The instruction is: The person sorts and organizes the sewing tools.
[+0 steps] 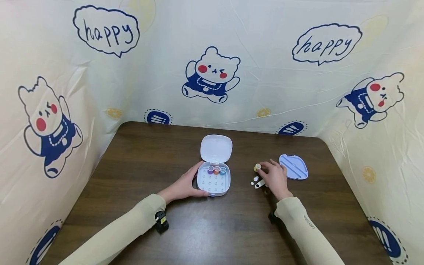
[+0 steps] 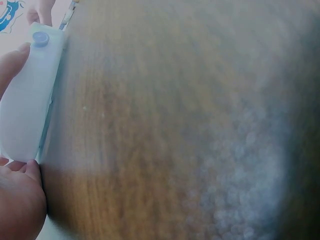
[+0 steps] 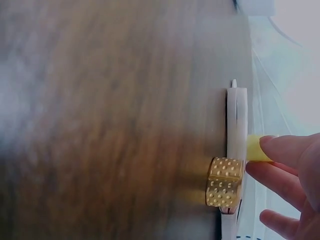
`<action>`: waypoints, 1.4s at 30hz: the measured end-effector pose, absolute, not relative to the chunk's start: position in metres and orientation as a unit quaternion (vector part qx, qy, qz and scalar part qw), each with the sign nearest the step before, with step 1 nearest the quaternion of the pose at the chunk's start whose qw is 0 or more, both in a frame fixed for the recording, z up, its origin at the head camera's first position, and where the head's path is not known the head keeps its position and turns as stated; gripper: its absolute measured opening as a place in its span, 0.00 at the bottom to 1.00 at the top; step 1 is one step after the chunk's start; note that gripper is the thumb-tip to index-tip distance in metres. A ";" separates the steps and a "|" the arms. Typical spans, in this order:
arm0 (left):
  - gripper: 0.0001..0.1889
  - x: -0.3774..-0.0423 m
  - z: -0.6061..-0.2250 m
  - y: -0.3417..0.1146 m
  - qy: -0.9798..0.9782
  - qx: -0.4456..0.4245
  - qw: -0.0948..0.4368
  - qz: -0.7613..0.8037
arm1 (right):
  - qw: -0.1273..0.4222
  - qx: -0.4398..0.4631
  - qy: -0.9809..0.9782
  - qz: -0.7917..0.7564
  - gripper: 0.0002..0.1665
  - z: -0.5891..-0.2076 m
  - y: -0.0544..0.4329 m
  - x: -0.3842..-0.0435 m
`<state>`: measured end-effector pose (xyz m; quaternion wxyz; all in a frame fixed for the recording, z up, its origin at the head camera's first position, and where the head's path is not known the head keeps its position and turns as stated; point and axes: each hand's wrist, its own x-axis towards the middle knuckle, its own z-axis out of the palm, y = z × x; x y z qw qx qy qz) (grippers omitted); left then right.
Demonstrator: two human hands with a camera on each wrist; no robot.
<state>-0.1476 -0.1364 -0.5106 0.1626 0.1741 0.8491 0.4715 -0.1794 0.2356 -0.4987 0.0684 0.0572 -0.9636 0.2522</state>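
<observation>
A white sewing box sits on the table with its lid folded back. Purple, orange and blue thread spools stand along its back row, with bare pegs in front. My left hand grips the box's left side, thumb at the front near the round latch button. To the right, my right hand pinches a small yellow thread spool between thumb and fingers, just above the table. Under that hand lie a white slim tool and a gold dimpled thimble.
Several small white pieces, perhaps buttons, lie left of the white tool. A lavender slotted tray lies to the right, behind the right hand. The brown wooden table meets a printed cloth at its back and sides.
</observation>
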 end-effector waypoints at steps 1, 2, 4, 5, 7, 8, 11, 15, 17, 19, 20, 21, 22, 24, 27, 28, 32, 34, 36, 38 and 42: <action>0.65 -0.148 -0.510 -0.136 0.849 0.174 0.162 0.472 | 0.068 0.057 -0.963 0.253 0.17 -0.498 0.235 -0.179; 0.65 -0.148 -0.511 -0.136 0.849 0.175 0.161 0.472 | 0.067 0.059 -0.963 0.253 0.17 -0.497 0.235 -0.178; 0.65 -0.148 -0.511 -0.136 0.849 0.176 0.159 0.472 | 0.065 0.058 -0.963 0.254 0.16 -0.496 0.233 -0.178; 0.65 -0.148 -0.511 -0.136 0.850 0.176 0.159 0.471 | 0.065 0.060 -0.963 0.255 0.16 -0.496 0.233 -0.177; 0.65 -0.149 -0.512 -0.136 0.850 0.177 0.157 0.471 | 0.065 0.062 -0.963 0.256 0.16 -0.496 0.231 -0.177; 0.65 -0.149 -0.512 -0.136 0.850 0.178 0.156 0.471 | 0.065 0.063 -0.962 0.256 0.16 -0.495 0.230 -0.177; 0.65 -0.148 -0.512 -0.136 0.850 0.178 0.155 0.471 | 0.066 0.068 -0.963 0.254 0.16 -0.494 0.227 -0.176; 0.65 -0.148 -0.511 -0.136 0.850 0.176 0.160 0.471 | 0.063 0.079 -0.964 0.246 0.15 -0.490 0.222 -0.174; 0.65 -0.147 -0.511 -0.136 0.849 0.174 0.162 0.472 | 0.060 0.088 -0.964 0.245 0.14 -0.488 0.219 -0.173; 0.65 -0.147 -0.510 -0.136 0.849 0.172 0.163 0.472 | 0.059 0.096 -0.963 0.244 0.13 -0.487 0.217 -0.172; 0.65 -0.147 -0.511 -0.136 0.849 0.172 0.163 0.472 | 0.060 0.101 -0.963 0.244 0.13 -0.486 0.216 -0.172; 0.65 -0.147 -0.511 -0.136 0.849 0.173 0.163 0.472 | 0.060 0.104 -0.963 0.243 0.13 -0.485 0.215 -0.172; 0.65 -0.148 -0.511 -0.136 0.849 0.173 0.162 0.472 | 0.060 0.107 -0.962 0.243 0.13 -0.483 0.214 -0.171; 0.65 -0.148 -0.512 -0.136 0.850 0.175 0.161 0.470 | 0.062 0.111 -0.962 0.243 0.12 -0.481 0.211 -0.171; 0.65 -0.149 -0.513 -0.136 0.851 0.176 0.159 0.469 | 0.062 0.116 -0.961 0.245 0.12 -0.477 0.208 -0.170; 0.65 -0.149 -0.513 -0.136 0.851 0.176 0.159 0.469 | 0.061 0.116 -0.960 0.247 0.12 -0.475 0.206 -0.169; 0.65 -0.149 -0.512 -0.136 0.851 0.174 0.162 0.468 | 0.057 0.119 -0.958 0.255 0.12 -0.471 0.201 -0.169; 0.65 -0.149 -0.512 -0.136 0.851 0.173 0.164 0.469 | 0.054 0.122 -0.957 0.256 0.12 -0.469 0.199 -0.168; 0.65 -0.149 -0.512 -0.136 0.850 0.172 0.165 0.470 | 0.055 0.126 -0.957 0.256 0.12 -0.467 0.196 -0.167; 0.65 -0.149 -0.513 -0.136 0.850 0.172 0.165 0.469 | 0.055 0.130 -0.956 0.258 0.11 -0.466 0.193 -0.166; 0.64 -0.149 -0.516 -0.137 0.850 0.176 0.162 0.470 | 0.053 0.132 -0.955 0.259 0.10 -0.464 0.187 -0.164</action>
